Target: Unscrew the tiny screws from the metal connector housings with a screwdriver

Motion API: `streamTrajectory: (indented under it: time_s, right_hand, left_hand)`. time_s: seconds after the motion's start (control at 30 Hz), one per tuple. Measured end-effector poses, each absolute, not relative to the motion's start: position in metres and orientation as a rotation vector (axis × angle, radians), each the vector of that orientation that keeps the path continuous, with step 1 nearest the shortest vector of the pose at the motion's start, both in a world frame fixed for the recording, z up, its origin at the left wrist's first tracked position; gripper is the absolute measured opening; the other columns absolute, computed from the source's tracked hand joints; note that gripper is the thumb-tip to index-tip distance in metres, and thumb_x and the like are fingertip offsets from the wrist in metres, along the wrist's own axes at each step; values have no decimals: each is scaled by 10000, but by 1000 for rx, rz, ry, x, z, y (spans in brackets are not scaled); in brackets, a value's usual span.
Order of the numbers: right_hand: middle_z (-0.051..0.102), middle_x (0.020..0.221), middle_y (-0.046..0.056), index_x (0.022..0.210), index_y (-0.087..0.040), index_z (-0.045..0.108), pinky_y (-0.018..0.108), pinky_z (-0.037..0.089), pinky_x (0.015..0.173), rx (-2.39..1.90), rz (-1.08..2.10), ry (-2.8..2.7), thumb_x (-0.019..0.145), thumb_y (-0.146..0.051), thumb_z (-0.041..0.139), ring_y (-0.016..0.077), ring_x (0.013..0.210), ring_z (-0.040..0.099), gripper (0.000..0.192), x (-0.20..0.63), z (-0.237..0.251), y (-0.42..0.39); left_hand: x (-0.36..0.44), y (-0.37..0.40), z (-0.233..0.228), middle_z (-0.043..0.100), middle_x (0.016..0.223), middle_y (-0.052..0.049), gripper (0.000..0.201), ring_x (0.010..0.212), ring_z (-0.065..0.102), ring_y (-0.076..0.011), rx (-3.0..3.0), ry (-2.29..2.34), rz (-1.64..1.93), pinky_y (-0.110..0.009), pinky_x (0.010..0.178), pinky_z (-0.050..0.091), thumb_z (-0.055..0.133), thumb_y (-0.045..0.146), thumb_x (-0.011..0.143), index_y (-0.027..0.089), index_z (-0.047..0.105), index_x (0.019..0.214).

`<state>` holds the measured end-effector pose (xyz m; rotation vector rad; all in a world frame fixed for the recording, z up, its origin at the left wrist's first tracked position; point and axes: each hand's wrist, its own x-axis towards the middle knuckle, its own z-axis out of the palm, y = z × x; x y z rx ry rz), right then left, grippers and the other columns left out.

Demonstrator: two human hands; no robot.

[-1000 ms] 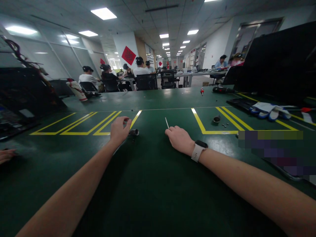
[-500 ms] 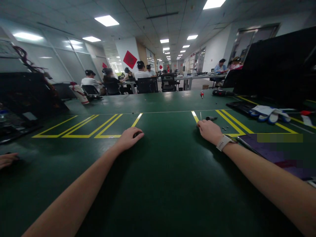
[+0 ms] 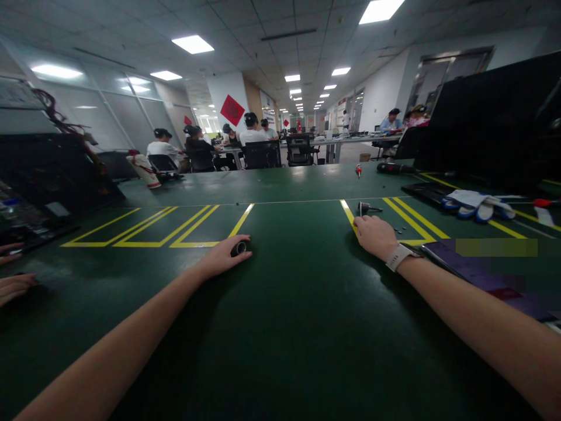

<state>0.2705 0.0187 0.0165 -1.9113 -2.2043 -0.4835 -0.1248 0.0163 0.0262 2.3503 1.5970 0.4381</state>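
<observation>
My left hand [image 3: 219,257] rests low over the green table, its thumb and fingers curled round a short dark hollow cylinder [image 3: 239,249] whose open round end faces right. Across the table, my right hand [image 3: 374,234], with a pale watch band on the wrist, has its fingers bent and close together. Just beyond those fingertips lies a dark part with a narrow shaft [image 3: 376,209] pointing right; a thin light edge stands at its left end. What the right fingers grip is hidden. Several small metal pieces [image 3: 400,229] lie to the right of that hand.
Yellow tape outlines [image 3: 144,244] mark the tabletop. At right are a phone-like dark slab [image 3: 477,275], white-and-blue gloves [image 3: 475,204] and a black power tool [image 3: 394,168]. A red-tipped item [image 3: 359,170] lies farther back. Another person's hand [image 3: 17,286] is at the left edge.
My left hand has turned, showing the cylinder's open end. My right hand has shifted slightly right, and the dark part beyond it now sits farther left. More of another person's hands shows at left.
</observation>
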Motion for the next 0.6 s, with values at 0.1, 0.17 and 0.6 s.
streamTrajectory:
  time_s: [0.1, 0.17, 0.6]
  right_hand:
    - [638, 1008, 175, 1036, -99, 588, 404, 372, 743, -1888, -552, -2157, 879, -191, 347, 302, 924, 559, 302, 267, 20, 13]
    - [628, 1040, 168, 1066, -103, 576, 424, 337, 798, -1829, -597, -2138, 875, -195, 354, 303, 960, 538, 307, 266, 21, 9]
    - [656, 967, 117, 992, -142, 598, 410, 348, 812, -1458, -480, -2205, 826, -182, 440, 270, 912, 570, 233, 254, 20, -24]
  left_hand:
    - [-118, 10, 22, 552, 1270, -93, 363, 1122, 536, -267, 2336, 1597, 505, -439, 961, 409, 492, 504, 771, 216, 562, 981]
    - [-109, 4, 20, 546, 1276, -96, 314, 1115, 536, -265, 2304, 1573, 525, -442, 953, 413, 523, 481, 763, 215, 550, 927]
    - [16, -74, 29, 522, 1283, -101, 247, 1211, 453, -268, 2311, 1009, 426, -443, 984, 333, 649, 360, 746, 180, 559, 888]
